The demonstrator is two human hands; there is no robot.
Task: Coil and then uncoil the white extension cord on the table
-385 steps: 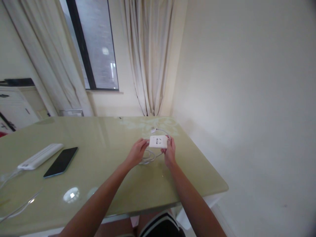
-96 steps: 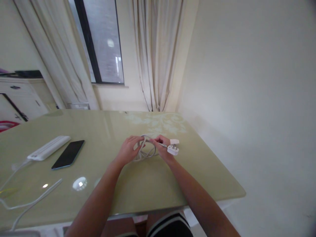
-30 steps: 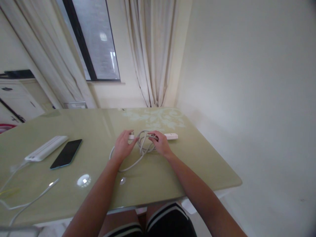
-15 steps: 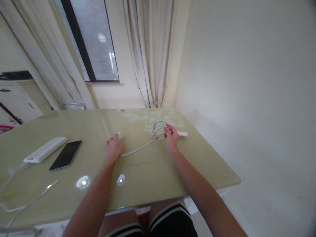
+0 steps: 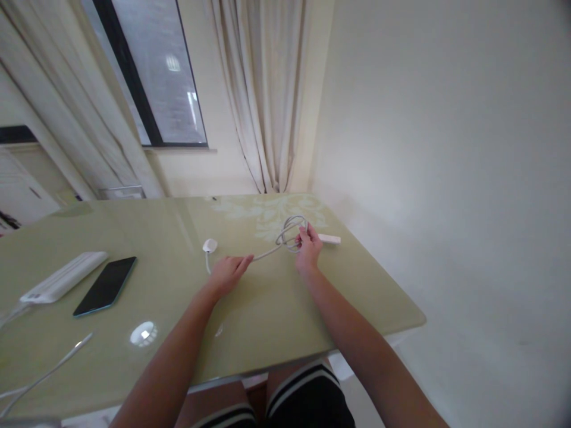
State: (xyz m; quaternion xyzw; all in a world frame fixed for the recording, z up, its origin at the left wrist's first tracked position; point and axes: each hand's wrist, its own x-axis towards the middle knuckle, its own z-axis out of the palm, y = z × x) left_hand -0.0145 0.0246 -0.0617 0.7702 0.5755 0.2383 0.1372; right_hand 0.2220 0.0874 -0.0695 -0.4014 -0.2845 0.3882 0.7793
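Observation:
A whitish cable [image 5: 267, 253] runs across the table from a white plug [image 5: 210, 245] to a loose coil [image 5: 285, 229]. My left hand [image 5: 230, 272] is closed on the stretch of cable between them, with the plug lying free beyond its knuckles. At the coil, my right hand [image 5: 308, 245] pinches the loops between thumb and fingers. Just past that hand lies a white power strip [image 5: 330, 239], its near end hidden behind my fingers.
To the left lie a dark phone [image 5: 106, 286] and another white power strip [image 5: 65, 277] with its own cord. A thin white cable [image 5: 49, 373] sits near the front left edge. A wall [image 5: 446, 178] stands at the right; curtains [image 5: 263, 95] hang behind the table [image 5: 169, 232].
My left hand has left the plug and moved right along the cable, taking hold of it nearer the coil. My right hand stays at the coil. The view has shifted slightly right.

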